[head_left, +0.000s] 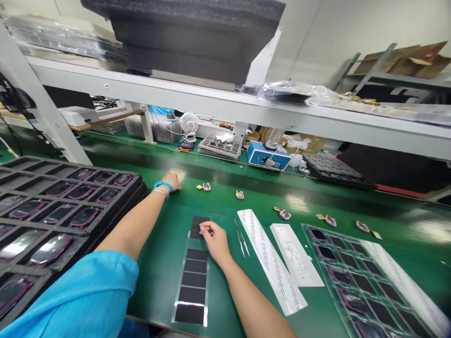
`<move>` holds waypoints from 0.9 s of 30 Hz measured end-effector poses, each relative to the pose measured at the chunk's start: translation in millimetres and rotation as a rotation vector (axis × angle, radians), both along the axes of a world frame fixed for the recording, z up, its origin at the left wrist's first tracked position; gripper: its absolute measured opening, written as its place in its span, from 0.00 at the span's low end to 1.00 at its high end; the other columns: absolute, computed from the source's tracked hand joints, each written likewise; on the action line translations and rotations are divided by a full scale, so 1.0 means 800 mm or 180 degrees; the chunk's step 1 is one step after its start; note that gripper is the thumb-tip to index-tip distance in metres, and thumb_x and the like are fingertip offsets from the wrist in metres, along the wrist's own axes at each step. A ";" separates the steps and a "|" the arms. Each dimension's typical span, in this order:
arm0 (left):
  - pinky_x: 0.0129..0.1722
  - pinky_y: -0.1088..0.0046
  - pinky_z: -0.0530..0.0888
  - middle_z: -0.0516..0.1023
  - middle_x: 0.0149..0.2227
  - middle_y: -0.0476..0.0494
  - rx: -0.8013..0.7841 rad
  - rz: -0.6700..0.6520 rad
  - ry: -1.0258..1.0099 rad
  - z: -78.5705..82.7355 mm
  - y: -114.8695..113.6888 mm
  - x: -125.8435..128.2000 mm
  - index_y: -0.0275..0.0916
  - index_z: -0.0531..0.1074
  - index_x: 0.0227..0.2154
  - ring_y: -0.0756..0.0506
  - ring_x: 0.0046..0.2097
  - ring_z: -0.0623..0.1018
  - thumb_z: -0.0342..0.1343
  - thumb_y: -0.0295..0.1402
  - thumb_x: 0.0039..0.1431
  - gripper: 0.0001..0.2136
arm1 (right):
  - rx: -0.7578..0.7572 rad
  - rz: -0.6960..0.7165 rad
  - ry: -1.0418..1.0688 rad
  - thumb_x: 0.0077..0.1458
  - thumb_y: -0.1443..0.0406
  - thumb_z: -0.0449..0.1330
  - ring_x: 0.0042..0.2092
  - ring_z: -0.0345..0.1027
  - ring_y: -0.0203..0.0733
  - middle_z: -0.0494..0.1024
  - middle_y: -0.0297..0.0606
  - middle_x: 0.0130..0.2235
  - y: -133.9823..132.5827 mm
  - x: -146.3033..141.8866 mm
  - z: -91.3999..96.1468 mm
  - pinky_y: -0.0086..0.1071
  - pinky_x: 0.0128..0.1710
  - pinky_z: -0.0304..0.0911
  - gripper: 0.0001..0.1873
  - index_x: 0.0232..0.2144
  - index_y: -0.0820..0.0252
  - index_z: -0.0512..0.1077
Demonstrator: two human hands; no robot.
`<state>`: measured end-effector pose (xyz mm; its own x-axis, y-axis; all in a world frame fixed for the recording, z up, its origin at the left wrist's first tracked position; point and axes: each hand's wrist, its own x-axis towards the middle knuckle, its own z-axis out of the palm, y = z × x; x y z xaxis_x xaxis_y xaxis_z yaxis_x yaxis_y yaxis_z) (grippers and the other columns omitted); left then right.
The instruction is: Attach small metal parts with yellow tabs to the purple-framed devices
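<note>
A clear strip of black rectangular stickers (pixel 194 280) lies on the green bench. At its far end, my right hand (pixel 215 240) has thumb and forefinger pinched at the edge of a black sticker piece (pixel 198 226). My left hand (pixel 172 181) reaches forward to the bench, beyond the corner of a black foam tray (pixel 139 190); its fingers are turned away and partly hidden. Purple-rimmed watch-like cases (pixel 84 217) sit in that tray. Just right of my right hand lie metal tweezers (pixel 241 238).
Right of the tweezers are a long white label sheet (pixel 269 260), a white card (pixel 296 253) and a clear tray (pixel 355 277) of black pieces. Several small round parts, including one (pixel 239 194), lie across the bench. Behind stand a fan (pixel 189 123) and blue box (pixel 268 156), under a shelf beam (pixel 197 99).
</note>
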<state>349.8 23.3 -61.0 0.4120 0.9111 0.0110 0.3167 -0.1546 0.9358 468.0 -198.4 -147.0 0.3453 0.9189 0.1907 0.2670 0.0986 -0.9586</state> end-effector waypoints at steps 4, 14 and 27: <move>0.30 0.73 0.74 0.72 0.30 0.46 -0.0496 0.0118 -0.0516 -0.005 -0.054 0.004 0.32 0.67 0.31 0.50 0.28 0.74 0.60 0.27 0.51 0.08 | 0.0245 -0.0283 0.0067 0.53 0.59 0.56 0.36 0.70 0.40 0.75 0.40 0.34 -0.003 0.002 0.011 0.31 0.35 0.67 0.13 0.36 0.62 0.72; 0.33 0.72 0.74 0.73 0.29 0.46 -0.1456 -0.0600 -0.1640 -0.043 -0.202 -0.020 0.35 0.68 0.30 0.47 0.31 0.76 0.67 0.37 0.43 0.16 | 0.0505 -0.0045 0.0510 0.51 0.60 0.61 0.44 0.67 0.42 0.73 0.39 0.42 -0.020 -0.012 0.034 0.37 0.47 0.64 0.14 0.41 0.57 0.73; 0.51 0.62 0.68 0.73 0.49 0.38 -0.0419 -0.1560 -0.1752 -0.051 -0.206 -0.030 0.39 0.71 0.49 0.39 0.49 0.72 0.61 0.36 0.52 0.20 | -0.0463 0.0994 0.3714 0.45 0.57 0.68 0.34 0.67 0.35 0.75 0.35 0.33 -0.030 -0.031 0.042 0.32 0.39 0.64 0.17 0.35 0.61 0.73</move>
